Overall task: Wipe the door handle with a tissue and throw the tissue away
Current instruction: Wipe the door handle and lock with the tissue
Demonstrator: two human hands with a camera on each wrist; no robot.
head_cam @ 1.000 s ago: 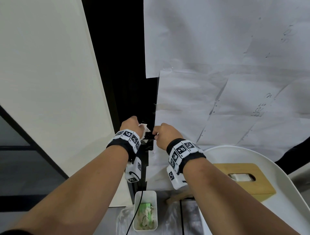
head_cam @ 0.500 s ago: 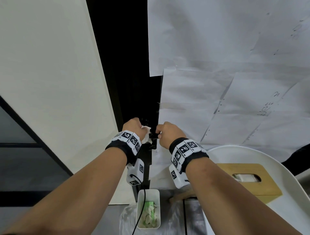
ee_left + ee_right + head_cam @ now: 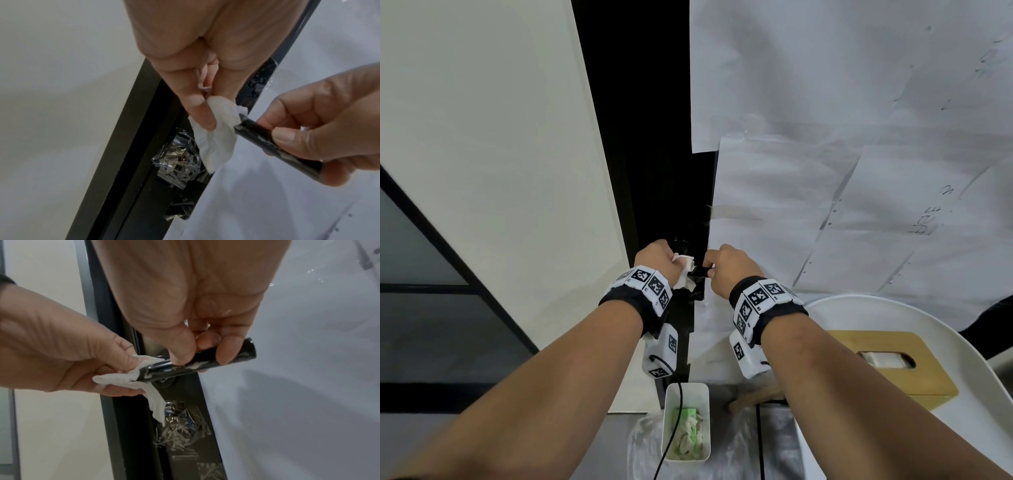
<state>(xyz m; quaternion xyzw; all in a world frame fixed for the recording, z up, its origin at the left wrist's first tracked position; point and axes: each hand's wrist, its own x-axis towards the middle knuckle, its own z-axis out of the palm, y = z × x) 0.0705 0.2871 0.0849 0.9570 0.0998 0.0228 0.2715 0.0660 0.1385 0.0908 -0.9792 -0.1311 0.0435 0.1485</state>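
The black door handle [image 3: 700, 272] [image 3: 160, 369] juts from the dark door edge and carries white smears. My right hand [image 3: 726, 263] [image 3: 203, 353] grips its free end, thumb below and fingers over the top. My left hand [image 3: 657, 257] [image 3: 205, 97] pinches a crumpled white tissue [image 3: 683, 270] [image 3: 222, 134] [image 3: 123, 376] and presses it against the handle's [image 3: 252, 129] other end, near the door. A loose tail of the tissue hangs down below the handle.
Paper sheets [image 3: 825, 171] cover the door on the right; a white wall [image 3: 482, 137] stands at left. Crinkled clear tape [image 3: 180, 426] sits under the handle. On the floor is a white bin [image 3: 688, 385] with waste. A wooden tissue box [image 3: 893, 377] rests on a white round surface [image 3: 893, 301].
Both hands stay at the handle. The left hand with the tissue has shifted only slightly against the handle's end, and the head view has moved a little.
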